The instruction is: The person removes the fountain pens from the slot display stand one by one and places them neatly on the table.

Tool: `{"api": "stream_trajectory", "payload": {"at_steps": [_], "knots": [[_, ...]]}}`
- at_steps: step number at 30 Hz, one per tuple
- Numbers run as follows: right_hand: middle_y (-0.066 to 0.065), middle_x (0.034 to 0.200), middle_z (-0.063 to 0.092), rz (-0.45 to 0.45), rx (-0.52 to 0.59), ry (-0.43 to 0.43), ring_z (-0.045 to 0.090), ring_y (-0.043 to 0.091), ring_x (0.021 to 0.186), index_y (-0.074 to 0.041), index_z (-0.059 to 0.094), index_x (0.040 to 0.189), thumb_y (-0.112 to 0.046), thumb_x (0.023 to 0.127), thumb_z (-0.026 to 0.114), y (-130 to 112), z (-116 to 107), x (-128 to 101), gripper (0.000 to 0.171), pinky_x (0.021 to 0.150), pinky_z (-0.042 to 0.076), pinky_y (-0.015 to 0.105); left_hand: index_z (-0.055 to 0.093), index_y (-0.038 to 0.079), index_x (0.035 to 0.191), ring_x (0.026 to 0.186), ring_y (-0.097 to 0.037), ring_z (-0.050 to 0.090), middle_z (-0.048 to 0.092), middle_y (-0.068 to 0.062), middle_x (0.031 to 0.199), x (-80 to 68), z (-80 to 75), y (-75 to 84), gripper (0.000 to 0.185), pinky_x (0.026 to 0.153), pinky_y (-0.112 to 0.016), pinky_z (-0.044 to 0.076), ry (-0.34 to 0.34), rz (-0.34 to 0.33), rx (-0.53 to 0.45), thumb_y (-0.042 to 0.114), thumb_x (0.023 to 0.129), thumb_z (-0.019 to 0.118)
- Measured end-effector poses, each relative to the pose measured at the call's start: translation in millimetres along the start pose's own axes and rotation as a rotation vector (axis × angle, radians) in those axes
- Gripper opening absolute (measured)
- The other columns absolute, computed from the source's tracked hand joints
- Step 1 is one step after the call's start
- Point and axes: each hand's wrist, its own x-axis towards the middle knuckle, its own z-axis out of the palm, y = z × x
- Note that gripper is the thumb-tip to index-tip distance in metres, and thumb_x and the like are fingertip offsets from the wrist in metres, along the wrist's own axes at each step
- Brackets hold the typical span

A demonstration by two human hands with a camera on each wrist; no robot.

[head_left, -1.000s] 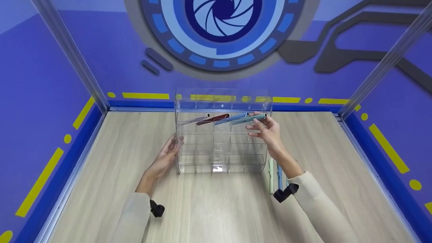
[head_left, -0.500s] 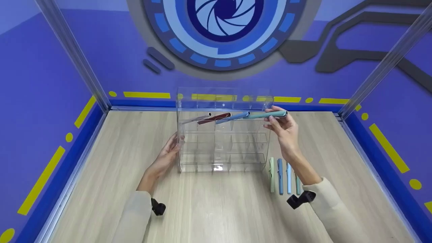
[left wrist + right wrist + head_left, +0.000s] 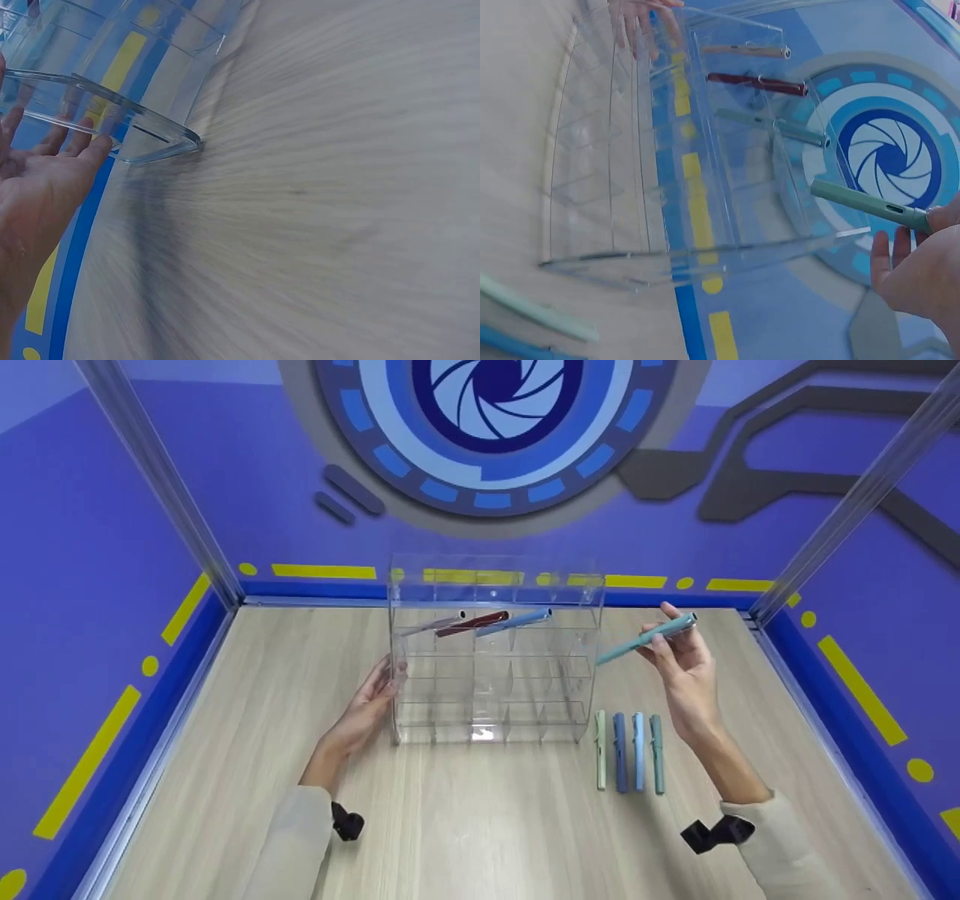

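A clear acrylic rack (image 3: 491,660) with several compartments stands mid-table. Its top row holds three pens: a pale one (image 3: 433,624), a dark red one (image 3: 474,623) and a blue one (image 3: 514,620). My right hand (image 3: 679,656) pinches a teal pen (image 3: 645,638) in the air, just right of the rack and outside it; the right wrist view shows that teal pen (image 3: 868,205) near the rack's edge (image 3: 705,255). My left hand (image 3: 371,701) rests with straight fingers against the rack's left wall, and its fingers (image 3: 71,142) touch the clear wall (image 3: 112,101).
Several pens (image 3: 628,750) lie side by side on the wooden table (image 3: 480,825), right of the rack's front corner. Blue walls and metal posts (image 3: 161,484) enclose the table on three sides.
My right hand drew the teal pen out of the rack's top row and carried it right. As the arm moved aside, the row of pens on the table came into view. Left hand unmoved.
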Motion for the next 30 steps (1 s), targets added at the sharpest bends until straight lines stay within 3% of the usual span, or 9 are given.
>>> {"api": "stream_trajectory", "payload": {"at_steps": [5,9,13,17,23,30], "knots": [[-0.002,0.117,0.064,0.054,-0.029,0.004,0.068,0.009,0.111,-0.004,0.032,0.159,-0.009,0.107,0.05,5.3,-23.4,-7.8,0.055,0.097,0.059,0.025,0.005,0.018,0.166,0.161,-0.03,0.009,0.008,-0.011,0.173,-2.5,-2.4,1.2,0.067,0.133,-0.045,0.009,0.008,-0.013,0.012,0.021,0.111,0.044],[-0.006,0.11,0.07,0.098,-0.125,0.065,0.072,0.005,0.101,-0.001,0.04,0.153,-0.008,0.106,0.054,16.8,-46.1,-15.4,0.05,0.086,0.062,0.021,0.004,0.017,0.166,0.161,-0.03,0.006,0.01,-0.012,0.173,-1.1,-2.8,2.3,0.068,0.133,-0.045,0.007,-0.008,-0.009,0.021,0.022,0.111,0.044],[-0.011,0.101,0.073,0.178,-0.215,0.119,0.073,0.002,0.092,0.001,0.047,0.145,-0.009,0.103,0.06,33.8,-70.0,-21.7,0.045,0.077,0.062,0.019,0.003,0.016,0.166,0.161,-0.031,0.005,0.009,-0.013,0.173,-0.1,-2.5,2.5,0.068,0.133,-0.045,0.007,-0.011,-0.008,0.025,0.022,0.111,0.043],[-0.018,0.094,0.07,0.29,-0.301,0.144,0.071,-0.003,0.087,0.003,0.044,0.147,-0.013,0.101,0.065,51.1,-91.7,-24.2,0.053,0.074,0.062,0.018,0.004,0.017,0.166,0.161,-0.031,0.007,0.008,-0.013,0.173,-1.3,-1.8,2.2,0.068,0.133,-0.046,0.008,0.0,-0.019,0.031,0.024,0.111,0.044],[-0.022,0.093,0.066,0.388,-0.451,0.069,0.069,-0.006,0.086,0.006,0.04,0.152,-0.012,0.101,0.065,65.9,-115.3,-32.3,0.06,0.077,0.062,0.018,0.002,0.015,0.166,0.161,-0.035,0.002,0.001,-0.015,0.173,-1.8,-1.3,0.3,0.07,0.132,-0.05,0.006,0.019,-0.043,0.064,0.026,0.111,0.045],[-0.006,0.105,0.063,0.485,-0.591,-0.028,0.066,-0.005,0.085,0.007,0.04,0.151,-0.014,0.1,0.067,76.9,-132.5,-43.5,0.062,0.08,0.062,0.019,0.003,0.017,0.166,0.161,-0.035,0.002,0.001,-0.014,0.174,-2.0,1.1,0.6,0.072,0.132,-0.051,0.005,0.029,-0.051,0.071,0.028,0.11,0.047]]}}
